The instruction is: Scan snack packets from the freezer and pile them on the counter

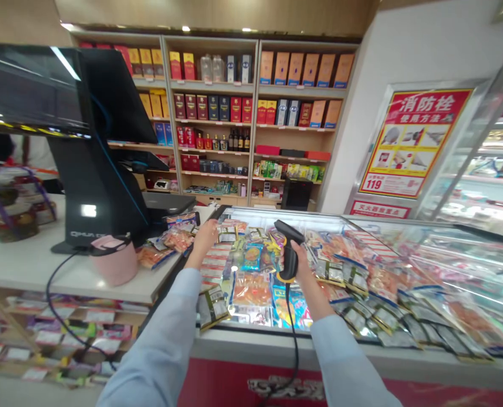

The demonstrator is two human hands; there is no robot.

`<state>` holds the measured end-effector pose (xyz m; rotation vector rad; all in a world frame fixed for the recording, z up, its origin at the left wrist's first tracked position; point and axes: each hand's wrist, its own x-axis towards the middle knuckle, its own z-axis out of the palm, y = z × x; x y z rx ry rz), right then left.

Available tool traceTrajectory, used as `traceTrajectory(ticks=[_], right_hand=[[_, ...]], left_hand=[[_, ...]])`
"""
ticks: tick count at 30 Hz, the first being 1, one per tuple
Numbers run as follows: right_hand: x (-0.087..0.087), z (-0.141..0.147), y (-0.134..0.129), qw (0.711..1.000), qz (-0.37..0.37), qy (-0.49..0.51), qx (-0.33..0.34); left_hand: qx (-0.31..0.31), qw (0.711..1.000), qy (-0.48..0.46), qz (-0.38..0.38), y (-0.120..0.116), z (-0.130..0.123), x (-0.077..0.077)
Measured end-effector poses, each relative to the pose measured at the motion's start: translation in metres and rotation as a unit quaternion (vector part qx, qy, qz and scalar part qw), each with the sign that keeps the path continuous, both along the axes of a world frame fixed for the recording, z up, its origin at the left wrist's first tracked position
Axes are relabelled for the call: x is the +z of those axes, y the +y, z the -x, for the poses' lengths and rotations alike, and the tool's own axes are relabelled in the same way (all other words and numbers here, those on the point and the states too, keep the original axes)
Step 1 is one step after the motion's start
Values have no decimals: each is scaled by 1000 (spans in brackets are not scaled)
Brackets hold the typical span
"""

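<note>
My right hand (299,261) is wrapped round the handle of a black barcode scanner (291,240), held over the glass-topped display case, its cable hanging down past the front edge. Farther left, my left hand (209,230) is at the case's left edge, touching or just above a small packet (227,233); its fingers are too small to make out. Below the scanner lie an orange snack pack (251,289) and a blue packet (252,257). A dark green and silver packet (213,306) rests at the near left corner.
Many snack packets (382,314) are heaped on the right side of the case. On the left counter (119,291) stand a black register (94,186), a pink container (114,260) and more packets (179,237). Shelves of boxed bottles (213,107) line the back.
</note>
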<state>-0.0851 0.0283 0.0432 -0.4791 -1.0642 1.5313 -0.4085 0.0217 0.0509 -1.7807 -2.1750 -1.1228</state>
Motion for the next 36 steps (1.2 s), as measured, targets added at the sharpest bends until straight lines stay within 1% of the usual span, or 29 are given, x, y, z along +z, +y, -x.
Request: traceTrajectory(ticks=[3,7,9,12,16,20,22,24,26,28,31,34,36], right_hand=[[-11,14,5,1000,13,-8,27],[-20,21,5,998,21,-16,48],[-23,22,4,998,16,-21,53],[-27,23,4,998,18,-30,54],[-32,25,6,997,36,-37,50],[-31,24,5,997,34,-37,51],[-30,23,3,997,26,-34,59],[-29,22,1,997,18,-31,66],[-28,22,0,997,12,-26,71],[-28,23,0,997,10,-22,73],[-30,23,1,997,14,-18,72],[-31,23,2,997,10,-18,72],[-30,23,2,997,5,-16,74]], left_hand=[[27,997,46,55,23,7,-13],[30,991,104,83,46,20,-26],[32,988,113,98,54,25,-28],[48,984,124,118,60,26,-27],[85,976,154,130,56,14,-24],[95,974,179,105,44,-1,-24],[71,980,152,104,39,-8,-26],[35,990,94,102,36,-17,-27],[23,996,33,74,35,-28,-27],[43,999,0,25,35,-40,-25],[77,997,-6,-29,33,-58,-19],[94,994,8,-46,30,-71,-15],[106,993,21,-46,29,-76,-16]])
